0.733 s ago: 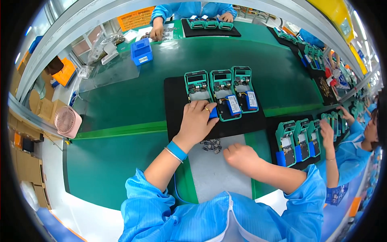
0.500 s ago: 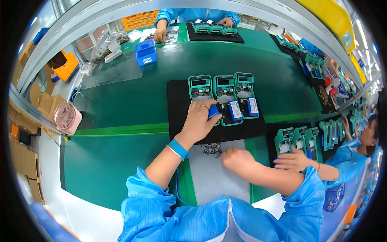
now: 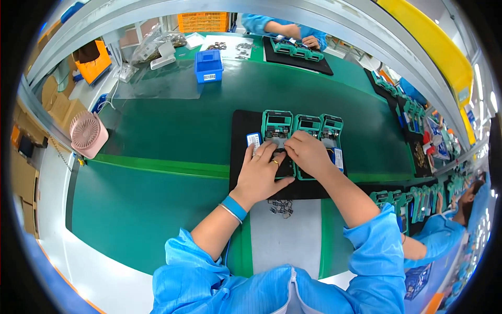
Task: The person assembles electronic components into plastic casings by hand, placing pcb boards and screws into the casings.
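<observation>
While both hands met over the leftmost green fixture (image 3: 277, 137) in the head view, the work sat on a black mat (image 3: 239, 157) on the green desk (image 3: 157, 136), directly ahead of the person. Three such fixtures stood side by side; the middle fixture (image 3: 307, 124) and the right fixture (image 3: 332, 128) were partly covered by the right hand (image 3: 308, 154). The left hand (image 3: 260, 175) lay flat with fingers spread, pressing down on the fixture's lower part, not closed on anything. Its wrist wore a blue band (image 3: 234, 208). The right hand's fingers curled together at the fixture's middle, apparently pinching a small part there; what they held could not be told. Doing this well would seem to call for steady downward pressure from the left hand while the right fingertips worked precisely, without nudging the neighbouring fixtures. A small blue piece (image 3: 253, 140) lay just left of the fixture, and loose metal parts (image 3: 281, 208) lay near the mat's front edge. Both forearms, in blue sleeves, rose from the lower edge and converged. Farther off stood a blue bin (image 3: 209, 65) and a pink fan (image 3: 88, 133).
</observation>
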The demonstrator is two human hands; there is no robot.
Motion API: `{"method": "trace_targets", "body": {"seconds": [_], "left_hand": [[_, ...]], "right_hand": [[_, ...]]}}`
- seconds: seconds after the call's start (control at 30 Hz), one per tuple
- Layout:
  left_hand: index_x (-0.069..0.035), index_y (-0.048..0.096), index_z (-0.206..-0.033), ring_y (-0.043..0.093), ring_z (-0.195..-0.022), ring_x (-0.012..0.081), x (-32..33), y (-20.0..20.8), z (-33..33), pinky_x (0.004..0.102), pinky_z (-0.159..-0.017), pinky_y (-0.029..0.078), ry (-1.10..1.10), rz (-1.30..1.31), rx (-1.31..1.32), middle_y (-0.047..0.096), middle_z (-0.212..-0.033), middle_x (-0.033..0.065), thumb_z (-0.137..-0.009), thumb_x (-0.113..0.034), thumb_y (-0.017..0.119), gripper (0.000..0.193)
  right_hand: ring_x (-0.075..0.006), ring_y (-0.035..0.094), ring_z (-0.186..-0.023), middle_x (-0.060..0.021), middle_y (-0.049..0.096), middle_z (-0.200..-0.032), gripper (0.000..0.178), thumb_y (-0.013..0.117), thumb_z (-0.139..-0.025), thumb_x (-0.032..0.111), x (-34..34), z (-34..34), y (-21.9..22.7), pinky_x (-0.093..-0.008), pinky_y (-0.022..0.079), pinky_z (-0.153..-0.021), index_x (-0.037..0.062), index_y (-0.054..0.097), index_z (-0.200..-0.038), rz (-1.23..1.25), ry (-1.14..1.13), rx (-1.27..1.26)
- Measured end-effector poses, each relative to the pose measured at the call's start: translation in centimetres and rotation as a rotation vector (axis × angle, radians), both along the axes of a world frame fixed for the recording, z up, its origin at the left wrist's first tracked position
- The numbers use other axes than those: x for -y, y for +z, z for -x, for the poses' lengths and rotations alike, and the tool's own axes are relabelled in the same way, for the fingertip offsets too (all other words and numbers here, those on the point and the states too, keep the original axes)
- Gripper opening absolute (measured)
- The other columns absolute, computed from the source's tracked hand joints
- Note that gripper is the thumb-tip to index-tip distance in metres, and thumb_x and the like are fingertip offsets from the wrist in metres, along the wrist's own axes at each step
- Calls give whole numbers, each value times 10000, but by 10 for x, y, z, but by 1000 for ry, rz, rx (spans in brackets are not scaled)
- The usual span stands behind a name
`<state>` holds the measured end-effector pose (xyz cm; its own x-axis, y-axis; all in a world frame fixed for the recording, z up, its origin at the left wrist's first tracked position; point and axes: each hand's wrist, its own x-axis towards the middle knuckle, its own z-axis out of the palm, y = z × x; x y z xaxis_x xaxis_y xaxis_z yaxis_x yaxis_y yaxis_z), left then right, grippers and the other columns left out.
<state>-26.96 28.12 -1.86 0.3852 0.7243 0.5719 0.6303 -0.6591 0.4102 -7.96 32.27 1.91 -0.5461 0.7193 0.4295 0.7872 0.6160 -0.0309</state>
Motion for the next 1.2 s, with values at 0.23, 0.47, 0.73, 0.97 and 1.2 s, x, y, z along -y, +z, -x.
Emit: {"method": "trace_targets", "body": {"seconds": [0.23,0.47,0.73,0.97,1.2], "left_hand": [[-79,674,-1189,459,-1269,277,0,-7,3,555,-1111,298,-7,34,15,526,-1216,98,-738,-430,792,584],[-95,677,-1211,449,-1276,261,-1,-9,3,544,-1121,288,-3,35,11,532,-1210,74,-750,-432,780,580],[-78,675,-1217,450,-1281,236,-2,-7,3,538,-1120,288,7,56,-56,580,-1266,48,-772,-463,751,593],[-63,671,-1222,455,-1277,244,0,-1,2,520,-1116,282,-17,62,-36,596,-1243,47,-758,-468,767,624],[-70,670,-1177,499,-1184,253,2,1,13,457,-1040,331,-10,-23,-76,601,-1184,60,-711,-439,798,608]], "right_hand": [[-217,614,-885,-36,541,-866,70,651,-735,90,-13,11,-3,-343,568,-642,84,583,-752,-67,-1,222],[-195,613,-899,-41,557,-879,109,682,-689,102,-17,20,8,-301,571,-624,73,620,-774,-100,49,450],[-214,619,-908,-51,590,-900,119,688,-699,87,-26,23,12,-320,582,-627,54,643,-804,-95,14,398],[-217,623,-907,-53,595,-893,163,692,-692,84,-26,27,5,-324,576,-596,44,650,-844,-135,-59,428],[-308,628,-813,-81,601,-821,110,692,-855,150,43,16,23,-427,513,-650,72,617,-874,107,-117,-194]]}}
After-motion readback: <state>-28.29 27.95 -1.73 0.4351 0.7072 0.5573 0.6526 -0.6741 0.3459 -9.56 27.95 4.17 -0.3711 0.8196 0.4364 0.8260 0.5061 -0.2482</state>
